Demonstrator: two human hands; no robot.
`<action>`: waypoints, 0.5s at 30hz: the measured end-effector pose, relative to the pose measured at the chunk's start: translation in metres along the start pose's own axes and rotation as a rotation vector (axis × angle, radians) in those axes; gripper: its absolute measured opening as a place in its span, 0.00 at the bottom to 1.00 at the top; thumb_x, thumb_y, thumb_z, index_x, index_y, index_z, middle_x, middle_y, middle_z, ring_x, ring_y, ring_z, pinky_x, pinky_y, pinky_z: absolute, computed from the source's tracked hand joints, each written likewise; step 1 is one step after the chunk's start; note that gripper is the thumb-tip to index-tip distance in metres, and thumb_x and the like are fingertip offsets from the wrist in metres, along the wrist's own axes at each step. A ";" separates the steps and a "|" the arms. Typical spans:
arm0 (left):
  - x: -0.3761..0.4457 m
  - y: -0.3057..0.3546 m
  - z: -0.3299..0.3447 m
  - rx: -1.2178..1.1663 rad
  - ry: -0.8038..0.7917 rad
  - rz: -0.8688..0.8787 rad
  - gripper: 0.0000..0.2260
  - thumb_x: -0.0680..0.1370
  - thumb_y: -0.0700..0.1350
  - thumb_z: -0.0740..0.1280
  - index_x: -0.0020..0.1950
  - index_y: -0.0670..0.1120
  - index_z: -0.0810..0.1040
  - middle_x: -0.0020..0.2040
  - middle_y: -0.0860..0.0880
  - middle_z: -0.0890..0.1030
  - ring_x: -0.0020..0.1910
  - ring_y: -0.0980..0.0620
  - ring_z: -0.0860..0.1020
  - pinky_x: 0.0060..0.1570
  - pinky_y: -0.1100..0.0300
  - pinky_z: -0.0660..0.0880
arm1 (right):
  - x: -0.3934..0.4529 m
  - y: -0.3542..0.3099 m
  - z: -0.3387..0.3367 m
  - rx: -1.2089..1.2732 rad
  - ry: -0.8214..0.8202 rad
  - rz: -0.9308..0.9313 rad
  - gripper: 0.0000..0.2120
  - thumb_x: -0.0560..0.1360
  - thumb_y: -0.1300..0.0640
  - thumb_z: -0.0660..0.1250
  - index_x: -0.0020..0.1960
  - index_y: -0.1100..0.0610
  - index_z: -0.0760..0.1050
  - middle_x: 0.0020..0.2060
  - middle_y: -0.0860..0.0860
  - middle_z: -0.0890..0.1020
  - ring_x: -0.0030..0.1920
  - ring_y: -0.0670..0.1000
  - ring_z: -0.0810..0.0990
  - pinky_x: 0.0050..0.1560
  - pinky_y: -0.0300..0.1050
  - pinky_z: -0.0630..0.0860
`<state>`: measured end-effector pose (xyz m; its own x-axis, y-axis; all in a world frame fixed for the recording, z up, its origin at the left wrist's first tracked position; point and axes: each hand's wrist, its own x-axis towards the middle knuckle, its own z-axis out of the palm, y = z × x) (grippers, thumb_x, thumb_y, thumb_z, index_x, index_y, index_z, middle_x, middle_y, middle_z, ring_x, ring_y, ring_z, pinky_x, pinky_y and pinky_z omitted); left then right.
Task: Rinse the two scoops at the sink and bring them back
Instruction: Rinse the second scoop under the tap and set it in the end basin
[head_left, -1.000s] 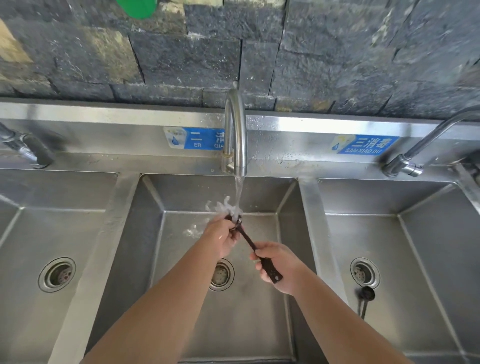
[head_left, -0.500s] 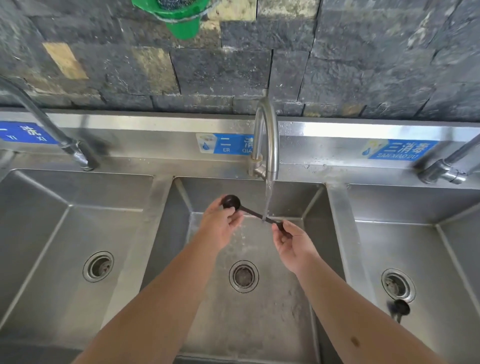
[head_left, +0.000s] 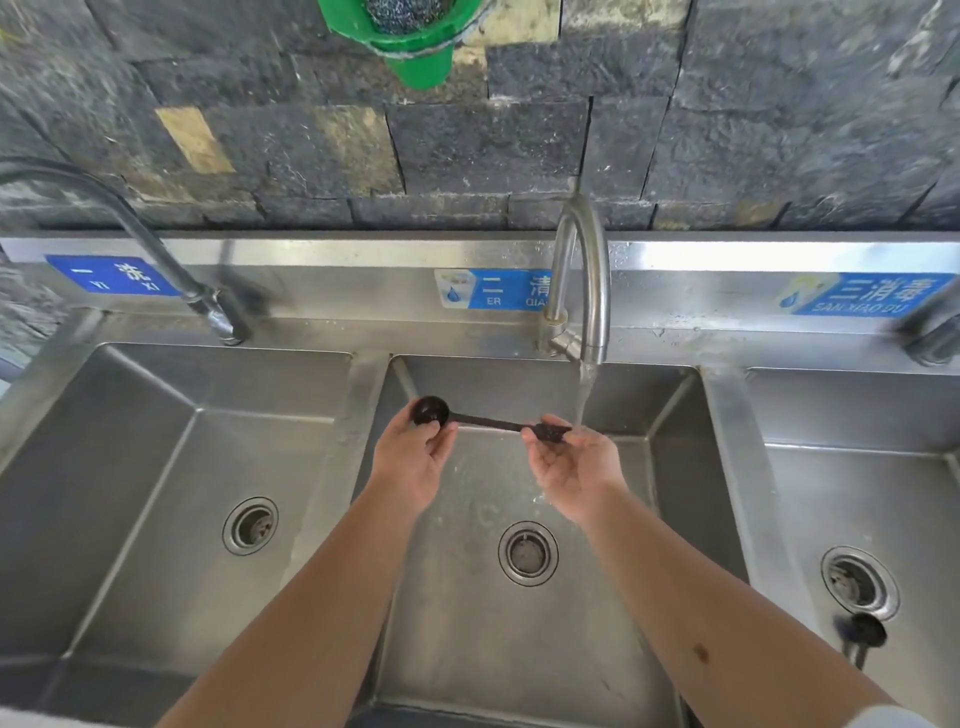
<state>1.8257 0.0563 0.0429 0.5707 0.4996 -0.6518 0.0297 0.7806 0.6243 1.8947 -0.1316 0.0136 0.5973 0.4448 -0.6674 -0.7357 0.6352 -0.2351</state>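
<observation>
A dark long-handled scoop (head_left: 485, 420) lies level between my hands over the middle sink basin (head_left: 519, 649). My left hand (head_left: 415, 457) grips its round bowl end. My right hand (head_left: 571, 462) holds the handle's end, right under the water running from the middle faucet (head_left: 584, 291). A second dark scoop (head_left: 865, 634) lies in the right basin beside the drain (head_left: 860, 582).
Three steel basins stand side by side, with a left faucet (head_left: 156, 249) and part of a right faucet (head_left: 930, 338). A green holder with a scrubber (head_left: 410, 31) hangs on the dark stone wall. Blue labels run along the backsplash.
The scoop has left the stream and turned level, bowl to the left. My hands have spread apart along it. The view has shifted left and up.
</observation>
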 end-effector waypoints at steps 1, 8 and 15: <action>0.000 -0.004 0.000 -0.003 -0.002 -0.012 0.21 0.77 0.27 0.60 0.67 0.41 0.74 0.59 0.37 0.79 0.49 0.43 0.83 0.38 0.59 0.83 | -0.003 -0.004 -0.002 0.001 -0.004 0.005 0.14 0.77 0.64 0.54 0.52 0.67 0.77 0.41 0.64 0.85 0.39 0.61 0.85 0.39 0.48 0.84; -0.010 -0.046 0.029 0.287 -0.102 -0.170 0.11 0.79 0.36 0.62 0.56 0.50 0.76 0.49 0.44 0.81 0.41 0.50 0.81 0.30 0.63 0.73 | -0.040 -0.045 -0.030 -0.212 0.102 -0.112 0.15 0.81 0.53 0.62 0.48 0.65 0.79 0.39 0.60 0.83 0.33 0.53 0.82 0.32 0.41 0.81; -0.011 -0.091 0.063 0.319 -0.138 -0.328 0.05 0.79 0.46 0.66 0.49 0.45 0.75 0.40 0.46 0.77 0.33 0.52 0.75 0.28 0.63 0.68 | -0.075 -0.074 -0.080 -0.453 0.107 -0.311 0.12 0.78 0.71 0.59 0.47 0.66 0.82 0.41 0.58 0.85 0.40 0.52 0.82 0.41 0.39 0.80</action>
<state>1.8679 -0.0439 0.0203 0.5918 0.1748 -0.7869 0.4650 0.7234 0.5103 1.8785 -0.2626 0.0249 0.7897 0.1981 -0.5806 -0.6078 0.3807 -0.6968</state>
